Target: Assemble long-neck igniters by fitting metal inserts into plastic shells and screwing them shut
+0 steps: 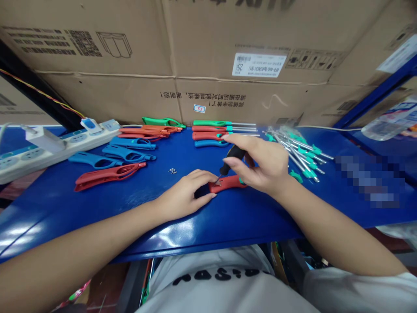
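My right hand (pixel 265 161) is closed around the black handle of a screwdriver (pixel 235 155). The screwdriver's shaft slants down to the left, and its tip meets the near end of a red utility lighter (pixel 228 183) lying on the table. Thumb and fingers of my left hand (pixel 185 193) pinch that same end from the left. A green part shows at the lighter's right side, and the rest there is hidden behind my right hand. Left of the fingers lies a small group of screws (pixel 172 171).
Behind my hands lie several lighters with metal tubes (pixel 210 129). Loose tubes with green parts (pixel 299 152) are heaped on the right. Blue handle shells (pixel 130 152) and a red shell (pixel 109 177) lie left, by a power strip (pixel 78 141). A cardboard box (pixel 202 56) backs the blue table (pixel 195 230).
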Demonstrator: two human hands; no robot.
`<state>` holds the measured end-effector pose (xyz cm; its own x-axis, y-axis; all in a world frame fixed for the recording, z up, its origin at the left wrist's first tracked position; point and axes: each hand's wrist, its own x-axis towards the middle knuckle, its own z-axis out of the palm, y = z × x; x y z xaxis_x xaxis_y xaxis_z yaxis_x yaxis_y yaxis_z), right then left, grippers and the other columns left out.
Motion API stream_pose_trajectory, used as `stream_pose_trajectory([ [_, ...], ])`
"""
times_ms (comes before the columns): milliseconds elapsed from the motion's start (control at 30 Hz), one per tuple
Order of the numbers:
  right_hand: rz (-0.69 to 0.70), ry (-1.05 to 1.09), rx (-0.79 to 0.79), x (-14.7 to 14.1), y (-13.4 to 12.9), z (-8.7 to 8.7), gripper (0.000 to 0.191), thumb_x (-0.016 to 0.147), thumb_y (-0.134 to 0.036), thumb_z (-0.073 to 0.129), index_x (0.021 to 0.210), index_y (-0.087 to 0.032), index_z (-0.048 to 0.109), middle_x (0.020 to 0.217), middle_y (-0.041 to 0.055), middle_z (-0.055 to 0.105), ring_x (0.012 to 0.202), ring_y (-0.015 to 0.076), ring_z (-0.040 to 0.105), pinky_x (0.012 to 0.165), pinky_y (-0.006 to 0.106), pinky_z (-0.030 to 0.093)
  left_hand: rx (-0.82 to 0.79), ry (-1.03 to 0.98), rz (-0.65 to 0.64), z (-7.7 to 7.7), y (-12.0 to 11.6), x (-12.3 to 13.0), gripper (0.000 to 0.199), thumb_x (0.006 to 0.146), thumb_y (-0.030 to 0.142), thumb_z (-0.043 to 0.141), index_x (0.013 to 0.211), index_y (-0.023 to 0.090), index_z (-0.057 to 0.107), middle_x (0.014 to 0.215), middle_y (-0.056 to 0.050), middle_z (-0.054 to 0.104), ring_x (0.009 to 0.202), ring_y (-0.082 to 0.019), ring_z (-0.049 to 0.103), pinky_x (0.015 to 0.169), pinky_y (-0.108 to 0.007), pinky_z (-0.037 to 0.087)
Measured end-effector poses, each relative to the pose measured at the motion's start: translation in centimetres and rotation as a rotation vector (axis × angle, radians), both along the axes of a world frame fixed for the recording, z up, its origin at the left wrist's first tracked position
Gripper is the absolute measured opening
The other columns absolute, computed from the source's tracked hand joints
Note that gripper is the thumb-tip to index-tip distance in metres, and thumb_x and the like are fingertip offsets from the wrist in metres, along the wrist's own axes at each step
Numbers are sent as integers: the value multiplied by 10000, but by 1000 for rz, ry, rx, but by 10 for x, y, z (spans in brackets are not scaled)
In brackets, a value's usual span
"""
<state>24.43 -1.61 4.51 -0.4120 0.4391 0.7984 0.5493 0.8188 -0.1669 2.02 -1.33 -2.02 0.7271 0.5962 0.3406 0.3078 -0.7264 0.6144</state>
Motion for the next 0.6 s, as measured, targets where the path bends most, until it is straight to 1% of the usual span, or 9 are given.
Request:
stream_pose_trajectory([
  [33, 35, 22, -58, -1, -1, 0, 332, 1035, -349, 480, 1319, -219, 593, 1147, 82, 741, 814, 165, 719, 747, 308, 592, -3, 3, 3, 0, 0, 0, 257, 953, 225, 630, 1207, 199, 603, 1174, -73, 671, 1129, -208, 619, 1018, -382, 499],
  [100, 138, 54, -259, -2, -1, 0, 405, 1080, -306, 311, 1443, -242, 477, 1249, 84, 698, 716, 125, 700, 690, 300, 597, -8, 8, 10, 1, 0, 0, 263, 948, 227, 636, 1208, 199, 604, 1174, -74, 670, 1127, -213, 617, 1017, -389, 500],
  [167, 220, 50, -405, -3, 0, 0, 423, 1091, -297, 256, 1480, -252, 417, 1261, 76, 684, 625, 91, 667, 625, 272, 583, -14, 11, 9, 1, 0, 0, 257, 946, 229, 636, 1201, 204, 606, 1176, -73, 671, 1132, -219, 616, 1020, -400, 499],
  [233, 192, 34, -354, -3, 2, 0, 374, 1079, -316, 340, 1409, -231, 494, 1210, 71, 704, 663, 98, 680, 659, 265, 581, -15, 6, 4, 0, 0, 0, 251, 948, 232, 635, 1196, 208, 605, 1184, -72, 669, 1136, -220, 617, 1024, -405, 498],
  [333, 27, 4, -74, -1, 2, 0, 276, 1001, -366, 561, 1208, -203, 644, 1092, 67, 752, 806, 150, 717, 777, 272, 579, -12, -3, -5, -1, 1, 0, 249, 952, 228, 630, 1198, 210, 602, 1186, -72, 668, 1142, -217, 618, 1024, -399, 498],
  [400, -12, -24, 7, -1, 1, 1, 263, 993, -356, 572, 1184, -200, 662, 1061, 69, 766, 866, 170, 727, 815, 279, 578, -9, -4, -5, -1, 1, 0, 245, 954, 226, 627, 1198, 208, 603, 1181, -74, 669, 1141, -217, 617, 1023, -396, 497],
  [467, 48, -16, -82, -2, -1, 2, 318, 1045, -309, 441, 1292, -202, 610, 1175, 81, 739, 873, 162, 728, 808, 292, 586, -13, 3, -3, -1, 1, 0, 250, 953, 226, 627, 1202, 207, 603, 1177, -74, 668, 1132, -216, 616, 1019, -395, 497],
  [533, 142, 14, -254, -3, -3, 3, 392, 1071, -260, 318, 1409, -221, 514, 1281, 81, 690, 813, 134, 722, 756, 294, 596, -17, 8, -2, 0, 0, 0, 262, 953, 228, 627, 1213, 207, 601, 1178, -72, 665, 1123, -215, 614, 1013, -395, 498],
  [600, 207, 45, -342, -4, -2, 3, 376, 1070, -271, 351, 1410, -235, 507, 1256, 66, 694, 756, 116, 711, 699, 274, 593, -19, 13, -2, 1, 0, 0, 263, 955, 230, 622, 1216, 210, 601, 1171, -69, 665, 1113, -216, 617, 1004, -396, 501],
])
